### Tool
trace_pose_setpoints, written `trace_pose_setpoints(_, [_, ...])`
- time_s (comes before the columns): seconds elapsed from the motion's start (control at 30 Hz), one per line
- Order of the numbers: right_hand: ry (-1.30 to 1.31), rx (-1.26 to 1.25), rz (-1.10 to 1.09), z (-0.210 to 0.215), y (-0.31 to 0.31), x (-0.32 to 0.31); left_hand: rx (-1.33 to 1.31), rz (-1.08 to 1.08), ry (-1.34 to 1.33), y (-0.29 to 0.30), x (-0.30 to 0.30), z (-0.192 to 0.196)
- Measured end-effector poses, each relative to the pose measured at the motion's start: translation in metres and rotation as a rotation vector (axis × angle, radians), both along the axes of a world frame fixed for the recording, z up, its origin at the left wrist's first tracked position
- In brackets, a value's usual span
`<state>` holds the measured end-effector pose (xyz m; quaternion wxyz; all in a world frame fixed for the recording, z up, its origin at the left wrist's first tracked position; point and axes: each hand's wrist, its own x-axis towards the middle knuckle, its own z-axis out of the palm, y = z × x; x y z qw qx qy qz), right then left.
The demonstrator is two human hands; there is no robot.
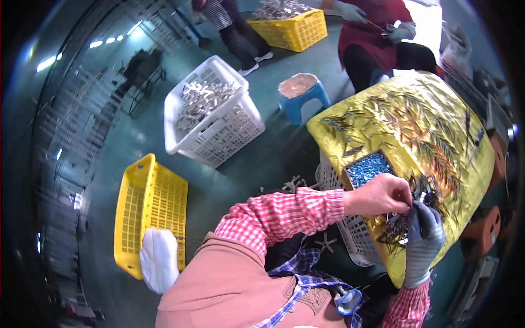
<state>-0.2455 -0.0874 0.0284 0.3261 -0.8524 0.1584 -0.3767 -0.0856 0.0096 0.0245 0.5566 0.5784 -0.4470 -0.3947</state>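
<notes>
In the head view, the bare left hand (pixel 380 194) is curling its fingers shut, pinching a small dark metal piece (pixel 403 206) from the tangled pile of thin metal parts (pixel 402 224) lying on the shiny, crinkled yellow cloth (pixel 437 109) that is covering the work surface. The right hand (pixel 424 232), wearing a grey knit glove, is pressing against the same pile from just below, its fingers bent around the parts; how tightly it is gripping cannot be told. The pinched piece is sitting between the two hands, at the fingertips of both.

Just beside the left hand, a small box of bluish screws (pixel 369 167) is resting on the cloth. A white lattice basket (pixel 350 229) is standing under the left forearm. Farther off, a white crate of metal scraps (pixel 210 112), an empty-looking yellow crate (pixel 147 213) and a blue stool (pixel 303 95) are standing on the green floor. Another person in a red apron (pixel 372 33) is working beyond the table.
</notes>
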Motion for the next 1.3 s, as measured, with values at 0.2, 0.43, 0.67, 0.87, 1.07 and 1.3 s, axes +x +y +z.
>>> trace_pose_setpoints(0.2, [-0.055,-0.040,0.049,-0.001,0.007,0.005,-0.132,-0.004,0.163,0.008,0.000,0.002])
trace_pose_setpoints(0.43, [-0.065,-0.017,0.022,0.007,0.011,-0.002,-0.271,0.117,-0.158,0.005,-0.013,0.005])
trace_pose_setpoints(0.67, [-0.070,-0.150,0.016,0.018,0.005,0.008,-0.149,0.154,-0.050,0.010,0.006,0.012])
trace_pose_setpoints(0.87, [-0.042,-0.196,-0.118,0.020,-0.021,-0.006,-0.118,0.232,0.030,-0.029,0.093,0.012])
trace_pose_setpoints(1.07, [0.025,-0.176,-0.092,0.024,-0.029,-0.024,0.094,0.506,-0.496,-0.113,0.234,0.010])
trace_pose_setpoints(1.3, [0.122,-0.138,-0.109,0.026,-0.044,-0.030,0.542,0.633,-0.875,-0.191,0.316,-0.047])
